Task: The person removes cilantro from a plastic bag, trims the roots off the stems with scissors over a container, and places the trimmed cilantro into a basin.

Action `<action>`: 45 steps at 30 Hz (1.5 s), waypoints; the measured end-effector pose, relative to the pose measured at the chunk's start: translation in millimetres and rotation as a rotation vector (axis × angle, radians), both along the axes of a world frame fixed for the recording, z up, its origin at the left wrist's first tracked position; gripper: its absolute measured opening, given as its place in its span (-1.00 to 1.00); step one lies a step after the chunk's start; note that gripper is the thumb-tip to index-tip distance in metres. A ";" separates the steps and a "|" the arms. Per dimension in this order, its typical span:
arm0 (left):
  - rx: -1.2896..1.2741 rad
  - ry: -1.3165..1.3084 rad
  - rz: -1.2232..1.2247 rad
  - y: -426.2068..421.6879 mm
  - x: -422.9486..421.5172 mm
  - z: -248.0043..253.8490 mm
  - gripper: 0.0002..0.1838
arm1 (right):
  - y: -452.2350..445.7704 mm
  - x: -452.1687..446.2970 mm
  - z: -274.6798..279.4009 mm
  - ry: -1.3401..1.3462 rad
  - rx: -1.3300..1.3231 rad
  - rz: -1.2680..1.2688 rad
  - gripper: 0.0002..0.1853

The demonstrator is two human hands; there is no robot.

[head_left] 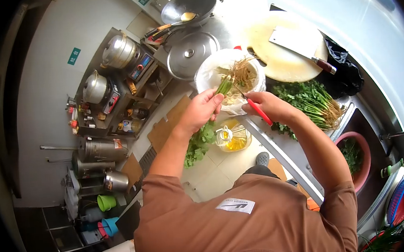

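Observation:
My left hand is closed round a bunch of cilantro, its leaves hanging below the fist and its stems and roots pointing up and right. In my right hand is a pair of scissors with red handles; the blades reach toward the stems near the roots. Whether the blades touch the stems I cannot tell. Beneath both hands stands a white bin with a plastic liner, with root trimmings in it. A larger pile of cilantro, roots still on, lies on the counter right of my right hand.
A cleaver rests on a round cutting board. A pink basin with greens sits in the sink. An oil jug stands on the floor below my hands. Pots and a wok are at the left and back.

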State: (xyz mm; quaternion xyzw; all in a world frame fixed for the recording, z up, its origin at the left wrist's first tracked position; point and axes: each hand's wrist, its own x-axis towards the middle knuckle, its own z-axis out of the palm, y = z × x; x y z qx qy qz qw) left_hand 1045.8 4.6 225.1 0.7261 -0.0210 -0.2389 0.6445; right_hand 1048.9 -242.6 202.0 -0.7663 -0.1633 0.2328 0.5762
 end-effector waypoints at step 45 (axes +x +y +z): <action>0.336 -0.548 -0.236 -129.2 -52.1 22.9 -0.61 | -136.6 -227.3 -68.6 0.567 0.474 -0.653 -0.60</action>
